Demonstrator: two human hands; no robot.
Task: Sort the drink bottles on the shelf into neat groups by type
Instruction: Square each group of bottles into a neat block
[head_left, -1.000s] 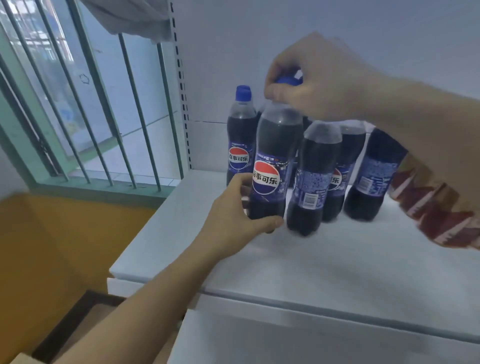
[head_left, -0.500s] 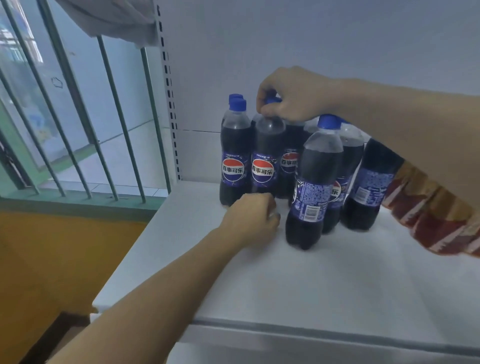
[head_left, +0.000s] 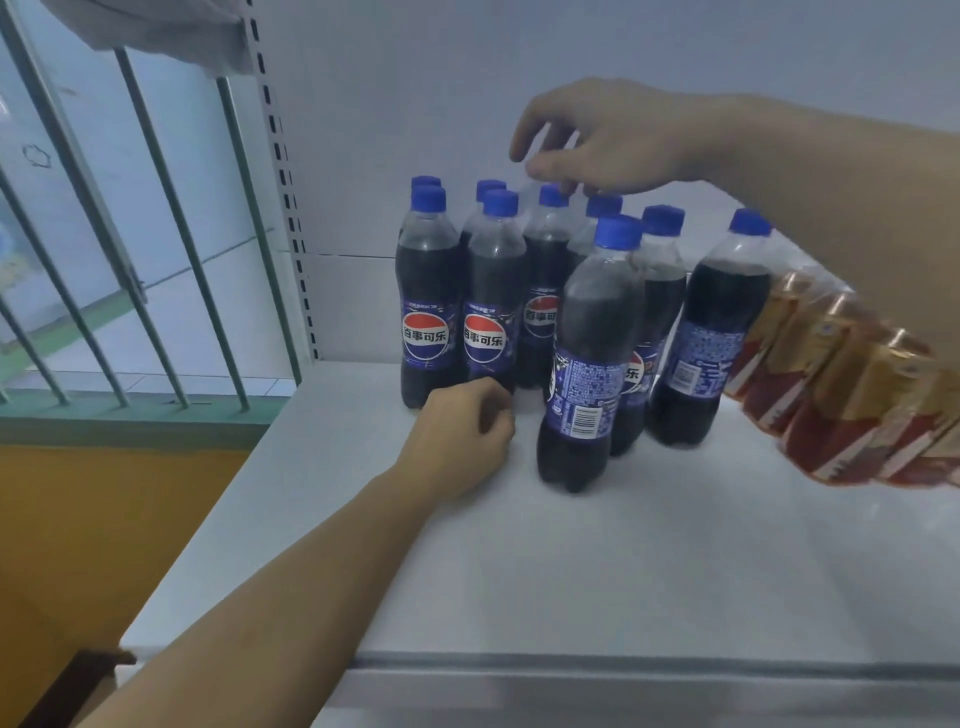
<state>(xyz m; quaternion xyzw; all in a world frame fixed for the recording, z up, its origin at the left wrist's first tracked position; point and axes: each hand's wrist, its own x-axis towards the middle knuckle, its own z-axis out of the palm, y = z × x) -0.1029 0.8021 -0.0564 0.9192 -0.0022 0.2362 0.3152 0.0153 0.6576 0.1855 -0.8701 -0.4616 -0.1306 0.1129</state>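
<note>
Right hand (head_left: 618, 137) now off the cola bottle (head_left: 545, 280), fingers (head_left: 540, 169) loose just above its cap, nothing held.

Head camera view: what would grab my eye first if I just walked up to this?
A cluster of dark cola bottles with blue caps stands at the back of the white shelf, by the wall. The right hand hovers over their caps, fingers spread, while the left hand rests curled on the shelf at their base. Red and gold packaged drinks lie at the right edge.

Cola bottles (head_left: 496, 291) stand clustered on the white shelf (head_left: 649, 561), hands (head_left: 460, 434) empty.
</note>
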